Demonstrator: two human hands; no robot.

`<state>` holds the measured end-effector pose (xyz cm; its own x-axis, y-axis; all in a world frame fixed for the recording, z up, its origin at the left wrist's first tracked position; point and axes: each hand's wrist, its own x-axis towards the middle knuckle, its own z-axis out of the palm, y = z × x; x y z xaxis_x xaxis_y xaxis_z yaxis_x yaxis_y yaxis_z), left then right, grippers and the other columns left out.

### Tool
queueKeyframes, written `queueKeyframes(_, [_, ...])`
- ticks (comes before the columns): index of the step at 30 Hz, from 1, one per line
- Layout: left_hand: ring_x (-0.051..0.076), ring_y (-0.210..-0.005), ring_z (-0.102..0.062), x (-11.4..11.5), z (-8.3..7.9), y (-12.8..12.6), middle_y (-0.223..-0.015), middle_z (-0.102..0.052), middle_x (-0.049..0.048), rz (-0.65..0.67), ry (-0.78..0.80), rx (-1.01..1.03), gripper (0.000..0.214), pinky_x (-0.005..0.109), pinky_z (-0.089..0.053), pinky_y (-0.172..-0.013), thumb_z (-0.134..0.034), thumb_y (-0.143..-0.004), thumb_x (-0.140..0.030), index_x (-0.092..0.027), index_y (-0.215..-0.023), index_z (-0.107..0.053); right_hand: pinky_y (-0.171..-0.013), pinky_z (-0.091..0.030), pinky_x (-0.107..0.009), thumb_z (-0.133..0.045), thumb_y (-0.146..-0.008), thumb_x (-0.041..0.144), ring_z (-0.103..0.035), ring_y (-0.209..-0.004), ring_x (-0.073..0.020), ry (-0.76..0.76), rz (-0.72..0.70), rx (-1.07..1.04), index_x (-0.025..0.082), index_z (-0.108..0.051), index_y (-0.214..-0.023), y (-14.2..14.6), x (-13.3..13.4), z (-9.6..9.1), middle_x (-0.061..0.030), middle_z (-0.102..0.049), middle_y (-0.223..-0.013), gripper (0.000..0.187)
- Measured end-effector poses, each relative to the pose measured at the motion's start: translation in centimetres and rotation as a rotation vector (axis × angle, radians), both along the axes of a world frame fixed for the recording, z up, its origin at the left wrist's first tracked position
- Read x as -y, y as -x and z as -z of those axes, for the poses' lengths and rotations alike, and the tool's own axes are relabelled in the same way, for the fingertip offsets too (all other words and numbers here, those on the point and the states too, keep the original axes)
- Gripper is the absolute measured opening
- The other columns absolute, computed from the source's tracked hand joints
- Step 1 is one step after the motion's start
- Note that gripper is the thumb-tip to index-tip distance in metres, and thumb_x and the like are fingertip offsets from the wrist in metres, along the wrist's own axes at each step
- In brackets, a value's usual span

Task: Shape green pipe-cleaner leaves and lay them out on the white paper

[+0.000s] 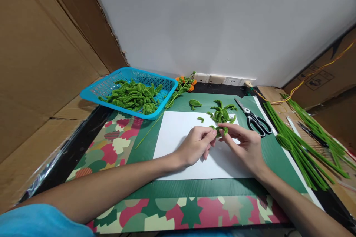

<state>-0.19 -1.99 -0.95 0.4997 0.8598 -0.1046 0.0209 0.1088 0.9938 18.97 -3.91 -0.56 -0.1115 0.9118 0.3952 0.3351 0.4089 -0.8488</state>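
Observation:
Both hands meet over a white sheet of paper [178, 144]. Between my left hand [194, 144] and my right hand [244, 146] is a small green pipe-cleaner piece [218, 132], bent into loops like a leaf. The left thumb and fingers pinch its left side; the right thumb and index finger close on its right end. Just beyond the fingertips lies a pile of curled green pipe-cleaner pieces [221, 112]. A short curved piece [200, 119] rests apart on the paper, and a finished-looking leaf shape [195, 103] lies behind it.
A blue plastic basket [160, 113] of green pipe-cleaner leaves stands at the back left. Beside it lie orange pipe-cleaner flowers [191, 88] on green stems. Black-handled scissors [256, 122] and bundles of straight green pipe cleaners [297, 148] are at right. Power sockets [217, 79] line the wall.

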Motion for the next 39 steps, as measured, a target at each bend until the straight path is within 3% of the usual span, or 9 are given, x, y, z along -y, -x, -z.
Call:
queueKeyframes(3, [0.01, -0.037, -0.048, -0.1, 0.0, 0.0, -0.047, -0.051, -0.0037, -0.008, 0.02, 0.028, 0.051, 0.019, -0.033, -0.037, -0.044, -0.106, -0.056, -0.017, -0.077, -0.059, -0.064, -0.066, -0.026, -0.063, -0.098, 0.02, -0.079, -0.071, -0.0174, 0.005, -0.042, -0.02, 0.021, -0.077, -0.125, 0.5, 0.0, 0.3, -0.0054, -0.083, -0.096, 0.03])
queueKeyframes(8, [0.009, -0.037, -0.048, -0.2, -0.4, 0.1, -0.049, -0.053, -0.004, 0.003, 0.021, 0.019, 0.051, 0.017, -0.032, -0.037, -0.044, -0.106, -0.061, -0.017, -0.083, -0.058, -0.055, -0.059, -0.022, -0.054, -0.103, 0.022, -0.075, -0.066, -0.0158, -0.015, -0.056, 0.003, 0.02, -0.074, -0.131, 0.7, -0.3, 0.3, -0.0034, -0.079, -0.082, 0.034])
queueKeyframes(16, [0.008, -0.038, -0.048, 0.0, -0.8, 0.2, -0.052, -0.052, -0.0067, 0.029, -0.009, -0.026, 0.045, 0.016, -0.031, -0.037, -0.054, -0.102, -0.06, -0.019, -0.083, -0.055, -0.061, -0.058, -0.025, -0.06, -0.097, 0.022, -0.073, -0.071, -0.0163, 0.03, -0.034, -0.002, 0.02, -0.077, -0.11, 0.4, -0.7, 0.2, -0.0062, -0.08, -0.095, 0.022])
queueKeyframes(23, [0.009, -0.045, -0.053, -0.3, -0.6, 0.2, -0.059, -0.061, -0.0016, 0.1, -0.025, -0.086, 0.043, 0.019, -0.041, -0.046, -0.063, -0.099, -0.055, -0.017, -0.079, -0.06, -0.067, -0.054, -0.026, -0.06, -0.085, 0.011, -0.069, -0.074, -0.0159, -0.067, 0.011, 0.026, 0.02, -0.074, -0.09, 0.3, -1.1, -0.3, -0.002, -0.077, -0.085, 0.018])
queueKeyframes(26, [0.01, -0.045, -0.054, -0.4, -0.5, 0.2, -0.06, -0.062, -0.0012, 0.101, -0.013, -0.088, 0.041, 0.02, -0.043, -0.047, -0.065, -0.098, -0.054, -0.016, -0.086, -0.063, -0.067, -0.053, -0.026, -0.062, -0.083, 0.009, -0.068, -0.075, -0.0158, -0.084, -0.01, -0.005, 0.021, -0.074, -0.089, 0.2, -1.2, -0.6, -0.001, -0.076, -0.084, 0.018])
queueKeyframes(32, [0.009, -0.047, -0.053, -0.4, -1.0, 0.1, -0.065, -0.061, -0.0029, 0.11, 0.044, -0.013, 0.046, 0.02, -0.045, -0.047, -0.073, -0.094, -0.052, -0.014, -0.118, -0.066, -0.074, -0.056, -0.03, -0.067, -0.081, 0.007, -0.068, -0.087, -0.0187, -0.127, -0.095, -0.092, 0.022, -0.077, -0.088, 0.0, -1.3, -1.0, -0.0042, -0.072, -0.094, 0.019])
queueKeyframes(39, [0.008, -0.047, -0.06, -0.5, -1.6, 0.2, -0.08, -0.067, 0.0005, 0.125, 0.015, -0.018, 0.035, 0.017, -0.033, -0.039, -0.059, -0.102, -0.052, -0.017, -0.107, -0.06, -0.082, -0.058, -0.033, -0.066, -0.089, 0.009, -0.069, -0.094, -0.0192, -0.099, -0.097, -0.068, 0.023, -0.079, -0.095, -0.4, -1.8, -1.0, -0.005, -0.071, -0.1, 0.02])
